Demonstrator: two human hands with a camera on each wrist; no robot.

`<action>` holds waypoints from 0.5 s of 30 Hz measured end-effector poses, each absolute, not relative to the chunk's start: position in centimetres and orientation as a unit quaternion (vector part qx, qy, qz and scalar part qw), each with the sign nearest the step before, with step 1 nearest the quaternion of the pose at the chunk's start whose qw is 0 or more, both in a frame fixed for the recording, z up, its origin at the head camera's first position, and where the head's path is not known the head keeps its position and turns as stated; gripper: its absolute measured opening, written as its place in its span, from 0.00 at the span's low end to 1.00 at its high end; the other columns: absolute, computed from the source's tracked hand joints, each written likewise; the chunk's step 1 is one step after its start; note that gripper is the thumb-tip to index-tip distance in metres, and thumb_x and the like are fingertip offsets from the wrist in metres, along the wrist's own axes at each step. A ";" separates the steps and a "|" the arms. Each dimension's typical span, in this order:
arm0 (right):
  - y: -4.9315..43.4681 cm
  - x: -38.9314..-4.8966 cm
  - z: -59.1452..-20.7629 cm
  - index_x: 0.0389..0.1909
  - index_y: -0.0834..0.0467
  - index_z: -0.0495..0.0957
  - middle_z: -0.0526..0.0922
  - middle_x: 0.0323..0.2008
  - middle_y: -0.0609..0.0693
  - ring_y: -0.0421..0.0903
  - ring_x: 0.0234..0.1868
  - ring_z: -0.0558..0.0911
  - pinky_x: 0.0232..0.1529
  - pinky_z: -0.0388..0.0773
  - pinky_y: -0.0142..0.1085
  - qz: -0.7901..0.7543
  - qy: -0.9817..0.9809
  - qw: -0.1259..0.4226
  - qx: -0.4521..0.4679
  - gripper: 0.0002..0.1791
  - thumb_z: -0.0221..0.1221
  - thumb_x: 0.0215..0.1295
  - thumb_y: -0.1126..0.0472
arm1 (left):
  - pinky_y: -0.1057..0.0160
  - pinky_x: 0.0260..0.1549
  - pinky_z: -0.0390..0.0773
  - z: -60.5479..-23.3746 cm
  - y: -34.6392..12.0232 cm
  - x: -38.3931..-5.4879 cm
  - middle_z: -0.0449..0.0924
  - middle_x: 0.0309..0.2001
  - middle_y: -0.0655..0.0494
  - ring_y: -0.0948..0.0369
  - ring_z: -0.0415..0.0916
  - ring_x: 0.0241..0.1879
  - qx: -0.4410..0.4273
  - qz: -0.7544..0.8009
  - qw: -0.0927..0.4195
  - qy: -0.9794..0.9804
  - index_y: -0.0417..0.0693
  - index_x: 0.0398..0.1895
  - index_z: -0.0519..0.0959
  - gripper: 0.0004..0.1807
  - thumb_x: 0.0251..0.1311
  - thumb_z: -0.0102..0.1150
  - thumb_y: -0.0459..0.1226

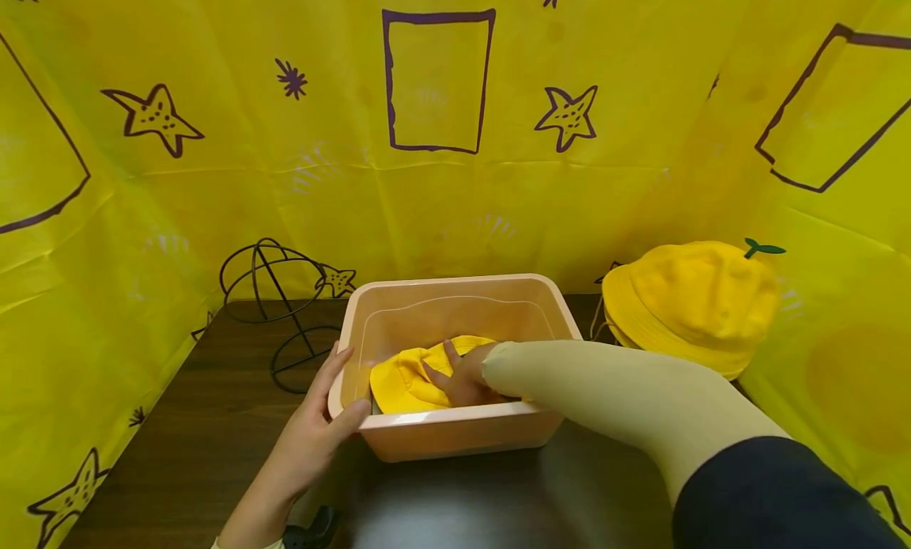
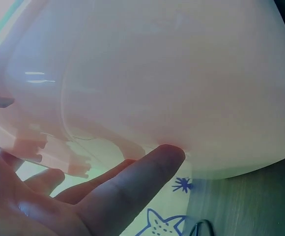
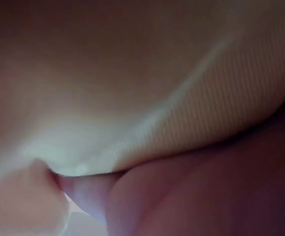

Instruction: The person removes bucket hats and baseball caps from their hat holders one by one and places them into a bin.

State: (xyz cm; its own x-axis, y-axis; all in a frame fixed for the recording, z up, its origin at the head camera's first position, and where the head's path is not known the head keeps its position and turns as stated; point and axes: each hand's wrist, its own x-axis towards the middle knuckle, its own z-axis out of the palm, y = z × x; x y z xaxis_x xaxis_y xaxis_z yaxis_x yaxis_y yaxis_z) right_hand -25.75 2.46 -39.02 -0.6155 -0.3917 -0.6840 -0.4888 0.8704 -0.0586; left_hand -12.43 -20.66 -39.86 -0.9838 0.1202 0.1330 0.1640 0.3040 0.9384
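Note:
A pale peach plastic bin (image 1: pixel 455 430) stands on the dark table in the head view. Inside it lies a yellow cloth hat (image 1: pixel 407 379), partly covered by my right hand (image 1: pixel 466 379). That hand's visible fingers are spread and fairly straight on the cloth; its other fingers are hidden. My left hand (image 1: pixel 320 414) holds the bin's near left corner, thumb at the front rim and fingers along the left side. In the left wrist view, fingers (image 2: pixel 132 196) touch the bin's outer wall (image 2: pixel 182 88). The right wrist view shows mostly sleeve (image 3: pixel 221 103) and blurred skin.
Left of the bin stands a black wire hat stand (image 1: pixel 285 296). A second yellow hat (image 1: pixel 693 304) with a green sprout sits raised at the right. Yellow patterned cloth (image 1: pixel 441 209) hangs around the dark wooden table (image 1: pixel 192 422).

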 end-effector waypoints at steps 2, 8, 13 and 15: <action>2.3 -25.9 -39.5 0.75 0.21 0.28 0.25 0.78 0.48 0.54 0.67 0.67 0.62 0.60 0.59 0.070 0.899 0.359 -0.241 0.51 0.57 0.67 0.43 | 0.53 0.52 0.71 -39.9 -20.6 -12.4 0.31 0.80 0.52 0.35 0.46 0.72 -0.087 -0.583 0.018 -0.808 0.54 0.79 0.52 0.39 0.70 0.59 0.41; 1.9 -26.1 -40.2 0.75 0.22 0.28 0.23 0.78 0.50 0.54 0.61 0.72 0.57 0.66 0.57 0.090 0.898 0.360 -0.237 0.57 0.61 0.62 0.52 | 0.43 0.56 0.65 -39.8 -20.6 -12.4 0.32 0.80 0.49 0.35 0.46 0.72 -0.087 -0.569 0.024 -0.817 0.54 0.79 0.51 0.40 0.69 0.59 0.42; 1.6 -26.4 -40.4 0.75 0.22 0.28 0.21 0.78 0.50 0.57 0.59 0.71 0.39 0.75 0.46 0.064 0.895 0.379 -0.226 0.62 0.64 0.56 0.56 | 0.45 0.54 0.69 -39.6 -20.9 -12.5 0.31 0.80 0.49 0.34 0.47 0.71 -0.097 -0.565 0.015 -0.820 0.54 0.79 0.51 0.40 0.69 0.59 0.42; 1.5 -26.6 -40.4 0.75 0.22 0.28 0.20 0.77 0.50 0.59 0.58 0.71 0.31 0.75 0.42 0.059 0.893 0.384 -0.227 0.63 0.65 0.55 0.57 | 0.49 0.51 0.74 -39.4 -21.0 -12.6 0.30 0.80 0.50 0.34 0.47 0.71 -0.100 -0.566 -0.002 -0.819 0.54 0.80 0.49 0.41 0.69 0.59 0.42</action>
